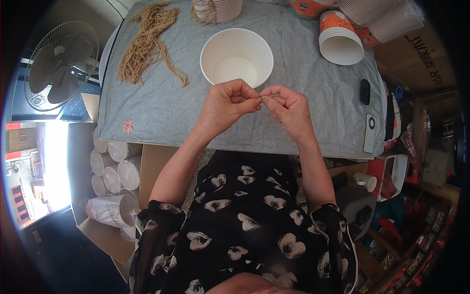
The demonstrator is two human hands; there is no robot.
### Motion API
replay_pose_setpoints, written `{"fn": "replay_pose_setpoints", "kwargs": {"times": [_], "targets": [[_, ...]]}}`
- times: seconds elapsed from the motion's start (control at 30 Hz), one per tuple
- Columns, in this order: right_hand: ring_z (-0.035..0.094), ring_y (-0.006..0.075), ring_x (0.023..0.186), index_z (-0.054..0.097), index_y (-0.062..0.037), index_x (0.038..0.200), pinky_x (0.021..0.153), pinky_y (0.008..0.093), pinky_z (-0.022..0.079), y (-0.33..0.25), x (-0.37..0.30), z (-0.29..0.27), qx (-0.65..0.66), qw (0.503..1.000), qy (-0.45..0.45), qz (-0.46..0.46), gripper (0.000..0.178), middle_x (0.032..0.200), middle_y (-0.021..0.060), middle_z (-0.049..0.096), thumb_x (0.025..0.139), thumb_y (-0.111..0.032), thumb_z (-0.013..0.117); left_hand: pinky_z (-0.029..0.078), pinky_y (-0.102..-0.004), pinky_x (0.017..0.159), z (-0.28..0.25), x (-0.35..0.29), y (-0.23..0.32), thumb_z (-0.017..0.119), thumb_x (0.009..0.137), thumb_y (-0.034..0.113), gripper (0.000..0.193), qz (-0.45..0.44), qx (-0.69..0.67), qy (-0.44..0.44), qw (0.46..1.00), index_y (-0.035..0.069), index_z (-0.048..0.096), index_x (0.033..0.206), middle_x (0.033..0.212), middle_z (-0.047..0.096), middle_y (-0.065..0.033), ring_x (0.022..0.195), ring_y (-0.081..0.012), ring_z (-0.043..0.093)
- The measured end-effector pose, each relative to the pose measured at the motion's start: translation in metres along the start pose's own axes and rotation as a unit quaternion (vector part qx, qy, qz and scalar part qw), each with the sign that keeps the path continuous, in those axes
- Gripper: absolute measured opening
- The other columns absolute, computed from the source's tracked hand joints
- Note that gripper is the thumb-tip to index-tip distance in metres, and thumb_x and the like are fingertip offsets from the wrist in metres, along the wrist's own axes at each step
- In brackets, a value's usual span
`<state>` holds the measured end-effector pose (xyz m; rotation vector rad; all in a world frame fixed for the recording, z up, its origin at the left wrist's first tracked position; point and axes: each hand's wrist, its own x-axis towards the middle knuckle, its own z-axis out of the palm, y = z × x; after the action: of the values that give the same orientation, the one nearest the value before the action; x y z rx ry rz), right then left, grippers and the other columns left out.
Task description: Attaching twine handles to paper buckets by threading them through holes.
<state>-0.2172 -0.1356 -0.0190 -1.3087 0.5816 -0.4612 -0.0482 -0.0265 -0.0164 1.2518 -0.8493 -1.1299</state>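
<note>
Presently, thumb and forefinger of the left hand are pinched together, the other fingers curled in; the right hand is closed in a like pinch, tip to tip with it; whether anything small is gripped there cannot be told. Bearings are taken from the meeting fingertips; at 11 o'clock, just beyond them, a white tub is stood upright on the grey-covered table, mouth open, its near rim partly hidden by the left hand; contact cannot be made out.

At 10, a loose hank of brown twine is spread; at 11, beyond the tub, a stack of tubs is partly draped with strands; at 2, nested orange cups are laid mouth-nearward; at 3, a small black object is set; between 8 and 9, red-and-white specks are scattered; farther off, a fan is seen past 9; at 8, a carton is filled with pale tubs.
</note>
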Motion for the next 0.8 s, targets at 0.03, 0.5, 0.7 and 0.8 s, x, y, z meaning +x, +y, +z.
{"fn": "replay_pose_setpoints", "kwargs": {"times": [0.03,0.5,0.7,0.8], "targets": [[0.042,-0.0015,0.056,0.067,-0.001,0.106,0.049,0.0177,0.029,0.001,0.001,-0.001,-0.031,0.999,-0.005,-0.018,0.011,0.069,-0.0066,0.06,0.098,-0.008,0.065,0.061,-0.0255,0.078,0.0,0.0,0.001,0.071,0.092,0.0,0.008,-0.003,0.003,0.001,1.0,-0.004,0.065,0.096,0.093,0.072,-0.0092,0.088,-0.0154,0.073],[0.052,0.0035,0.06,0.062,-0.0021,0.102,0.052,0.0196,0.038,0.007,-0.001,-0.002,0.052,0.998,0.021,0.017,0.014,0.069,-0.0023,0.058,0.1,-0.016,0.061,0.062,-0.0268,0.076,-0.001,0.002,0.002,0.071,0.091,-0.001,0.007,-0.017,-0.063,-0.004,0.998,-0.003,0.065,0.095,0.093,0.073,-0.0114,0.087,-0.0175,0.073],[0.055,0.004,0.065,0.068,-0.0003,0.102,0.058,0.0188,0.042,-0.002,-0.001,0.001,-0.051,0.997,0.05,-0.032,0.019,0.073,-0.0018,0.063,0.099,-0.019,0.066,0.062,-0.0263,0.075,-0.001,0.004,0.003,0.072,0.091,-0.001,0.008,-0.023,-0.065,-0.005,0.998,-0.003,0.065,0.093,0.09,0.072,-0.0089,0.085,-0.0161,0.073],[0.056,0.0038,0.067,0.069,0.0002,0.097,0.061,0.019,0.044,-0.001,0.0,0.004,-0.083,0.993,0.049,-0.066,0.015,0.076,-0.0021,0.064,0.098,-0.015,0.068,0.061,-0.0264,0.075,-0.001,0.005,0.005,0.071,0.091,-0.001,0.007,-0.02,-0.057,-0.01,0.998,-0.003,0.065,0.093,0.091,0.072,-0.0087,0.085,-0.0159,0.073]]}}
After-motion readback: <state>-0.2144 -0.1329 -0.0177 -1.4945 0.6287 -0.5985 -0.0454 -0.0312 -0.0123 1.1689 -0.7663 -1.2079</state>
